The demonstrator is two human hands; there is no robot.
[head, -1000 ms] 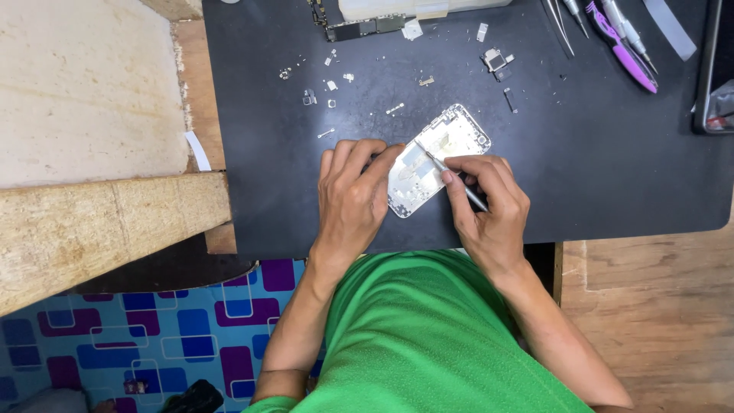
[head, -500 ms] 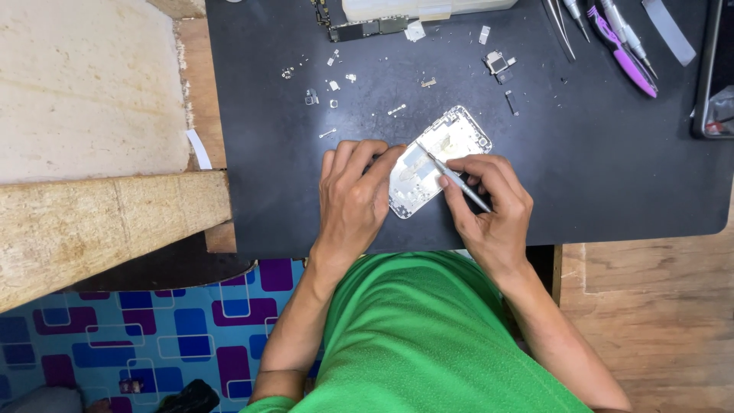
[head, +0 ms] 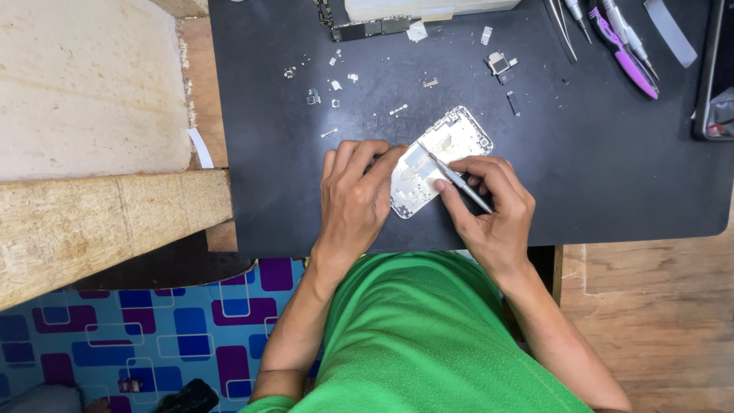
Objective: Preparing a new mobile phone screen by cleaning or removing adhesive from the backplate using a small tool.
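Observation:
An opened silver phone housing (head: 451,145) lies tilted on a black work mat (head: 612,153). My left hand (head: 353,200) presses on the housing's left edge, fingers curled over it. My right hand (head: 489,210) grips a thin metal tool (head: 451,174) like a pen. The tool's tip points up and left into the middle of the housing.
Several tiny screws and metal brackets (head: 336,84) lie scattered on the mat above the phone. A circuit board (head: 367,29) and a white tray (head: 428,8) sit at the top. Tweezers and a purple tool (head: 627,53) lie top right. A wooden block (head: 99,222) stands left.
The tool's tip has shifted slightly inside the housing; both hands stay in nearly the same place.

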